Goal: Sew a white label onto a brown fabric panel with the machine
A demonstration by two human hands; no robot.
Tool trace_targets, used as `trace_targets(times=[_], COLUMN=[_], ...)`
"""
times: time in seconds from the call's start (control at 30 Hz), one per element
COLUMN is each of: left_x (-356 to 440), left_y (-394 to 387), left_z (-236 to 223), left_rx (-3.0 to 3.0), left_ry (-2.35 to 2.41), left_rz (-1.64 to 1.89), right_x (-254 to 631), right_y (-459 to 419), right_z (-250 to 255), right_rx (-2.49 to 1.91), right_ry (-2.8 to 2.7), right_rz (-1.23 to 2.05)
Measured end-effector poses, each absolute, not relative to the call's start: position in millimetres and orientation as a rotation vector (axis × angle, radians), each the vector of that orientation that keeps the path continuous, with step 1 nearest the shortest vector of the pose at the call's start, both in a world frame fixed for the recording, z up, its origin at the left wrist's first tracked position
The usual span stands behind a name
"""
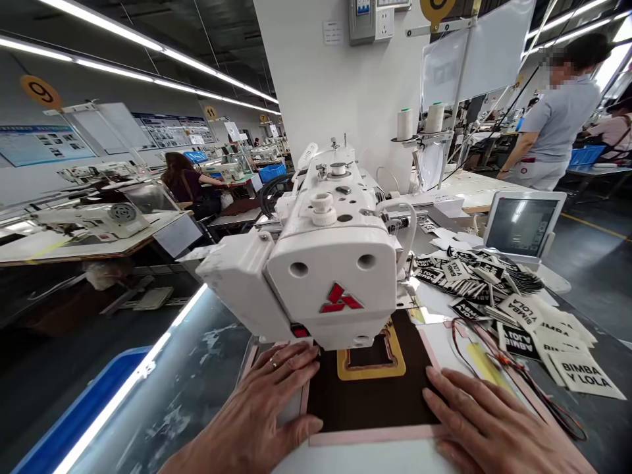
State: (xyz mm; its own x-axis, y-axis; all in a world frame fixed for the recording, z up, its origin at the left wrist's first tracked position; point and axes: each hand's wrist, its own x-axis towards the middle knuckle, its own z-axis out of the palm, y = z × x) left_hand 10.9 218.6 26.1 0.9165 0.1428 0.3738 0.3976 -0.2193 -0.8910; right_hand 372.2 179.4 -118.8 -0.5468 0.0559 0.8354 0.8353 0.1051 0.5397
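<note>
A dark brown fabric panel (368,408) lies flat beneath the head of a white sewing machine (330,283) with a red three-part emblem. My left hand (266,401) rests on the panel's left edge, fingers stretched out and a ring on one finger. On the right edge lies my right hand (478,415), its fingers extended flat. Between them, a yellow frame (372,373) with a dark rectangular opening sits on the panel, its far part hidden by the machine head. Pink strips (375,435) border the panel.
Black and white printed labels (523,309) are heaped on the right, beside a tilted control screen (525,224). A red and black cord (508,365) runs by my right hand. At lower left is a blue bin (99,401). A person (557,118) stands at back right; another (187,181) sits left.
</note>
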Motion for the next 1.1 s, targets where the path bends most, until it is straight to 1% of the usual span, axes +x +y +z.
trace_targets(times=[0.1, 0.27, 0.37, 0.53, 0.67, 0.77, 0.9, 1.0, 1.1], left_x=[10, 9, 8, 6, 4, 2, 3, 6, 7], left_y=[219, 220, 220, 220, 219, 220, 221, 219, 218], left_z=[23, 11, 10, 19, 22, 21, 17, 10, 6], left_rx=[-1.858, -2.008, -1.999, -1.926, -2.046, -2.095, -2.061, -2.080, -2.127], left_ry=[-0.444, -0.631, -0.633, -0.552, -0.668, -0.720, -0.650, -0.726, -0.783], left_rz=[-0.254, -0.397, -0.402, -0.229, -0.106, -0.096, -0.211, -0.334, -0.379], right_x=[371, 369, 368, 367, 365, 364, 364, 365, 364], right_y=[179, 178, 176, 175, 173, 171, 171, 172, 172], right_z=[-119, -117, -116, -117, -116, -113, -113, -115, -117], right_rx=[-0.878, -0.911, -0.933, -0.963, -0.996, -0.987, -0.985, -0.973, -0.974], right_ry=[-1.728, -1.721, -1.717, -1.711, -1.692, -1.690, -1.688, -1.679, -1.693], right_rz=[-1.506, -1.590, -1.628, -1.627, -1.620, -1.638, -1.614, -1.596, -1.570])
